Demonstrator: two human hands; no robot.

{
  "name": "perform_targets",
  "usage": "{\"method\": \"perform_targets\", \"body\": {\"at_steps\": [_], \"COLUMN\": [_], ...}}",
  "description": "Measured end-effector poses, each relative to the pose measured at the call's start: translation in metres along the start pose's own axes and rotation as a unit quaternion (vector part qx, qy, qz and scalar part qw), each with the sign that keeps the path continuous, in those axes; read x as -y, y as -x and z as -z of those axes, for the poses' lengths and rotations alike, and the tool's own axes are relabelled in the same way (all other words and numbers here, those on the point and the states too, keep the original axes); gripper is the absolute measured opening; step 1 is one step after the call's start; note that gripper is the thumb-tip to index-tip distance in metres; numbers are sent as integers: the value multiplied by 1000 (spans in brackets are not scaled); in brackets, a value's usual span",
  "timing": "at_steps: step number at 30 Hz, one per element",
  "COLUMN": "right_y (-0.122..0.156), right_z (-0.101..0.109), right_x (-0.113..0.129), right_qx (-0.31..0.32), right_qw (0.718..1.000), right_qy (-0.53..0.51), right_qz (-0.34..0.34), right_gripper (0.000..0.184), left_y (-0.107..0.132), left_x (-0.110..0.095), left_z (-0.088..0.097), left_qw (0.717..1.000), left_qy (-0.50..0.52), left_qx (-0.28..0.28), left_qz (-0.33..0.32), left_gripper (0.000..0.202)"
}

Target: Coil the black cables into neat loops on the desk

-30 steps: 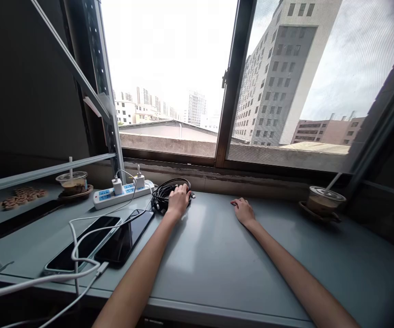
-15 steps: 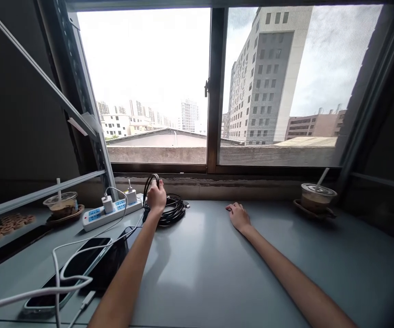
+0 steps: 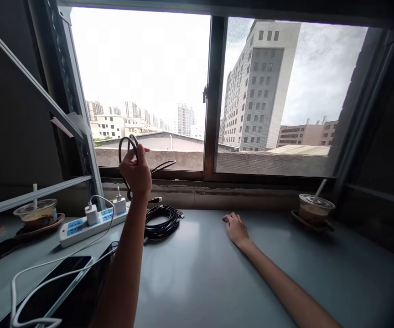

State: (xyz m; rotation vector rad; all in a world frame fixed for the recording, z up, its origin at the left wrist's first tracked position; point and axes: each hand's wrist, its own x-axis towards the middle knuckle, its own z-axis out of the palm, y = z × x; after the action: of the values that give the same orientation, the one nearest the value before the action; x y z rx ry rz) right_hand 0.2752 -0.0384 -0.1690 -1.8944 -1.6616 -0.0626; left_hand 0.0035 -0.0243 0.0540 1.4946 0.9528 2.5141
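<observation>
My left hand (image 3: 136,173) is raised in front of the window, fingers closed round a coiled black cable (image 3: 127,146) that loops above my knuckles and trails down behind my wrist. More black cables (image 3: 161,221) lie coiled on the grey table (image 3: 210,273) just below. Palm down on the table to the right rests my right hand (image 3: 235,228), its fingers loosely curled and holding nothing.
A white power strip (image 3: 80,225) with two chargers lies at the left, white leads running to phones (image 3: 51,291) near the front left edge. Iced drinks on saucers stand at far left (image 3: 34,214) and far right (image 3: 315,207). A metal shelf rail (image 3: 29,196) crosses the left.
My left hand has lifted one black cable coil from the pile up to window height. The view has shifted left and up. My right hand has stayed flat on the table.
</observation>
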Motion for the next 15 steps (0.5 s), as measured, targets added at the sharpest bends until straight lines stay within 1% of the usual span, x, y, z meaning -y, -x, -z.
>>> {"method": "perform_targets", "body": {"at_steps": [4,6,8,10,11,13,14,15], "right_y": [0,0,0,1,2,6,9,11], "right_z": [2,8,19,34,43,64,74,84], "right_x": [1,5,15,33,46,77,95,114], "right_qx": [-25,-52,-83,-107,-114,-122,-117,-94], "right_qw": [999,996,990,983,978,969,953,936], "right_qy": [-42,-75,-113,-152,-170,-206,-262,-314], "right_qz": [1,-2,-3,7,22,64,99,131], "right_gripper": [30,29,29,31,34,45,50,55], "left_y": [0,-1,-2,-4,-4,-4,-3,-1], "left_x": [-5,-4,-4,-6,-7,-12,-15,-18], "left_z": [7,9,10,9,8,5,3,2], "left_qw": [998,995,992,987,985,975,968,959], "left_qy": [39,46,59,84,100,135,154,172], "left_qx": [49,79,105,116,116,118,124,135], "left_qz": [17,28,43,66,83,129,155,180], "left_gripper": [35,35,34,32,30,26,23,21]}}
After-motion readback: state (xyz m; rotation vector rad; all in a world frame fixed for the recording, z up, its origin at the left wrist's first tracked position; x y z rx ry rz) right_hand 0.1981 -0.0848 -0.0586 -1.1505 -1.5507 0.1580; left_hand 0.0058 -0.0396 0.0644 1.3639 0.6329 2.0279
